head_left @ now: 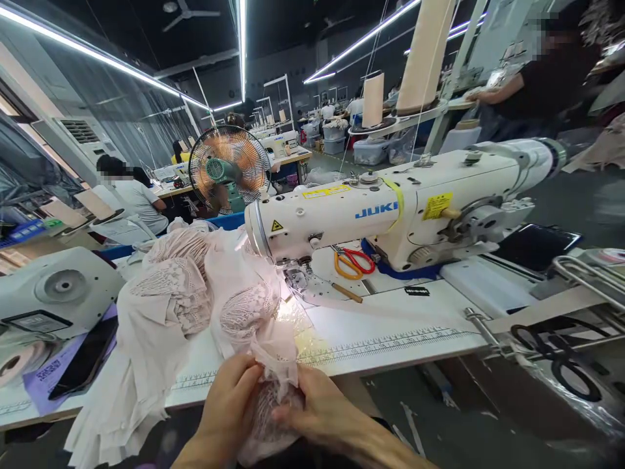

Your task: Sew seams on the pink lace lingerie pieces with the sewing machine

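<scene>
My left hand (228, 398) is closed on the left side of a pale pink lace bra (271, 365) at the table's front edge. My right hand (319, 402) grips the same bra from the right, its thumb pressed on the lace near the bottom. Part of the fabric runs up from my hands across the table, with a patterned cup (249, 309) lying left of the needle area. The white sewing machine (327, 218) stands just beyond, its lamp lighting the bed. Fingers behind the cloth are hidden.
A pile of similar lace pieces (161, 306) hangs over the table edge at left. Scissors (354, 262), a wooden-handled tool (347, 293) and a razor blade (417, 291) lie by the machine. A phone (85, 358) lies at left; a fan (229, 169) stands behind. Other people sit or stand farther off.
</scene>
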### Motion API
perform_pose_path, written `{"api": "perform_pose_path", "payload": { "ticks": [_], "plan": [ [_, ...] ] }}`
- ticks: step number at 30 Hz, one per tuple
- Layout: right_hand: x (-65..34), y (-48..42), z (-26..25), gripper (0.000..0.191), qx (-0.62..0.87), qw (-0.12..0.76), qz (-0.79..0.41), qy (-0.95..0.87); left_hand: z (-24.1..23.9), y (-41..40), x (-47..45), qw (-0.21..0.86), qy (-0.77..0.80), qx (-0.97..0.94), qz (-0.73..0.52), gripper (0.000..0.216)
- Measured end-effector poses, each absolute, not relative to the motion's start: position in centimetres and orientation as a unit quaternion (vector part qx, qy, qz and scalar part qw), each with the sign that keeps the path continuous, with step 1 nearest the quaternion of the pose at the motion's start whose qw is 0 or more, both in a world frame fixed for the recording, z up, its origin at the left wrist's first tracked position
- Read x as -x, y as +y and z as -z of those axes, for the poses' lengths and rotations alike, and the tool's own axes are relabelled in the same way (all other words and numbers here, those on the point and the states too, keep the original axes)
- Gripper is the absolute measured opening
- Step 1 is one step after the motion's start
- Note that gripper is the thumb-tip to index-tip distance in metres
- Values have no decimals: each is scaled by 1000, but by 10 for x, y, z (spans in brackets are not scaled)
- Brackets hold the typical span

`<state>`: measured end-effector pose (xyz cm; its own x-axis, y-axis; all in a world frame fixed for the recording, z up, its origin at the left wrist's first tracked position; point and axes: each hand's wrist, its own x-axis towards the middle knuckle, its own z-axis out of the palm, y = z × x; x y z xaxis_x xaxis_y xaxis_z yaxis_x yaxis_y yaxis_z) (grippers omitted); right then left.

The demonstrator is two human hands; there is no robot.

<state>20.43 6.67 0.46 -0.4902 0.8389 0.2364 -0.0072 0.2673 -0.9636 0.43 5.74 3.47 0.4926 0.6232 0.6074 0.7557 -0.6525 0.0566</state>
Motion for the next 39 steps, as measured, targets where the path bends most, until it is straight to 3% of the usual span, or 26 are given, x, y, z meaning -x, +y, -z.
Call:
{"api": "perform_pose_path", "payload": {
  "ticks": [4, 6, 9, 12, 15, 20, 24, 27, 31, 34, 36, 39],
  "plan": [
    [-198, 56, 9, 28, 415, 441, -499, -620, -26, 61, 15, 54, -502, 785, 359, 13],
    [-197, 57, 11, 32, 437, 464, -511, -577, -18, 55, 36, -5, -585, 706, 400, 20],
    [-197, 57, 10, 46, 404, 509, -620, -439, 0, 34, 59, -288, -654, 582, 388, 44],
    [-195, 51, 11, 58, 353, 499, -724, -319, 14, 16, 57, -548, -578, 482, 365, 72],
    [-197, 42, 10, 56, 361, 451, -716, -393, 10, 16, 37, -577, -538, 461, 407, 76],
    [-208, 35, 15, 55, 398, 385, -563, -613, -12, 34, 9, -620, -584, 330, 407, 49],
    [-228, 35, 28, 65, 462, 385, -438, -669, -21, 44, 14, -556, -598, 341, 467, 46],
    [-247, 34, 28, 71, 500, 405, -423, -638, -44, 63, 33, -447, -614, 455, 465, 45],
    [-257, 29, 13, 65, 472, 382, -554, -569, -120, 114, 58, -337, -639, 585, 370, 48],
    [-250, 25, 7, 66, 406, 389, -652, -509, -192, 153, 77, -177, -670, 657, 296, 40],
    [-243, 22, 9, 69, 364, 374, -693, -497, -230, 171, 98, -87, -695, 659, 273, 33],
    [-237, 18, 14, 61, 361, 328, -715, -501, -254, 185, 138, -61, -768, 556, 312, 38]
  ]
}}
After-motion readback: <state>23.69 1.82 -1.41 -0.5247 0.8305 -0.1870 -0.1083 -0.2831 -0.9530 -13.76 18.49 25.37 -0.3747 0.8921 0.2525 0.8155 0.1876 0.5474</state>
